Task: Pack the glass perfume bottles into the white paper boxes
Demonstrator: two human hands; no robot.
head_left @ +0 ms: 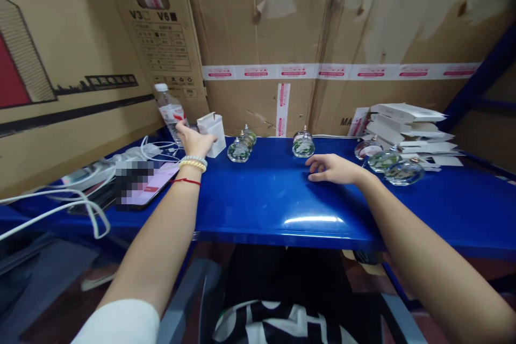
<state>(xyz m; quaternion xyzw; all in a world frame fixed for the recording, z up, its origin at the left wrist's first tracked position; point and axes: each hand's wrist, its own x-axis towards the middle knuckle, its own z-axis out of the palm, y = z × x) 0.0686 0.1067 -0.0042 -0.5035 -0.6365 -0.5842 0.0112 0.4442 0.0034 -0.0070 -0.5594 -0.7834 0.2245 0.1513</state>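
Observation:
My left hand [195,141] is at the left of the blue table, beside an upright small white box [213,134]. Its thumb overlaps the box's left side, and its other fingers spread toward a clear plastic water bottle [171,110]; whether they touch either is hard to tell. Over the table, my right hand [328,168] is empty, its fingers loosely bent and apart. Just beyond its fingertips stands a round glass perfume bottle [303,145] with a greenish pattern. Similar perfume bottles [238,151] stand to the right of the white box.
Several more round perfume bottles [404,172] sit at the right, before a stack of flattened white boxes [407,129]. A phone [151,185] and white cables [91,207] occupy the left side. Cardboard [258,27] walls the back, and the blue table [258,215] ends at a near edge.

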